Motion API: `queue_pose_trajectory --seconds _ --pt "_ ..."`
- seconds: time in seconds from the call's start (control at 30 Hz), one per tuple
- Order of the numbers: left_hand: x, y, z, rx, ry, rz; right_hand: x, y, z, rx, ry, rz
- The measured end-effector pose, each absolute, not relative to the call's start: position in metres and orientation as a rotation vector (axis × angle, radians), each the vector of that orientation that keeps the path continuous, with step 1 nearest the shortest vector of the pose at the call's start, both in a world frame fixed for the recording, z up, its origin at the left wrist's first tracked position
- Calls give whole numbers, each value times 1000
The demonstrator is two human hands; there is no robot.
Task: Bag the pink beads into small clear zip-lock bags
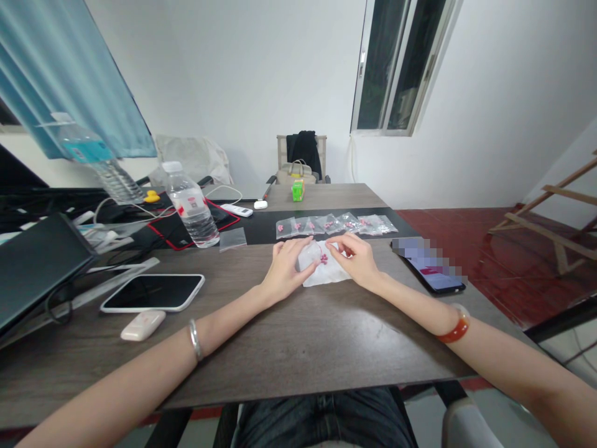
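A pink beaded piece (323, 259) with a thin cord lies on a crumpled white tissue (326, 275), and a small clear plastic bag (308, 254) appears to lie there too. My left hand (285, 267) rests at the left side, thumb and fingers stretched apart, the thumb reaching the tissue beside the beads. From the right, my right hand (357, 256) comes in with thumb and forefinger pinched just above the beads, near the cord. What the pinch holds is too small to make out. Just beyond the hands, several clear bags with pink pieces (329, 223) lie in a row.
A phone (429, 267) lies to the right. On the left are a white-edged phone (153, 292), an earbud case (143, 325), an upright water bottle (191, 205), a flat clear bag (232, 239) and a laptop (41, 267). A green box (297, 190) stands farther back.
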State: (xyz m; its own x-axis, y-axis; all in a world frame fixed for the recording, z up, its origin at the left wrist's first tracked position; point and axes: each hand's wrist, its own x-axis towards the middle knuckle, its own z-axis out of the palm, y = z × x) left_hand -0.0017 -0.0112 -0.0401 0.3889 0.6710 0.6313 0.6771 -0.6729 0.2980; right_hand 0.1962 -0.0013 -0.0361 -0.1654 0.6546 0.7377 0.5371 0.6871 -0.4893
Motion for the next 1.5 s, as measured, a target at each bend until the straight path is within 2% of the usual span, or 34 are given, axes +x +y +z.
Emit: queue_pose_trajectory --seconds 0.27,0.43,0.63,0.9,1.27,1.5 --pt "-2 -10 -40 -2628 -1261 -1150 192 -7 -37 -862 -1892 234" --pt "-2 -9 -43 -2533 -1284 -1183 195 -3 -35 -936 -1869 129" --pt "-2 -8 -43 -2454 -1358 -1230 199 4 -44 -1025 -2221 -9" --pt "-1 -10 -41 -2501 -1359 -1215 198 8 -51 -994 -2556 252" --pt "-2 -10 -42 -2498 -1335 -1210 196 10 -50 -864 -2437 136" --pt "-1 -12 -40 -2535 -1308 -1190 197 12 -47 -951 -1930 108"
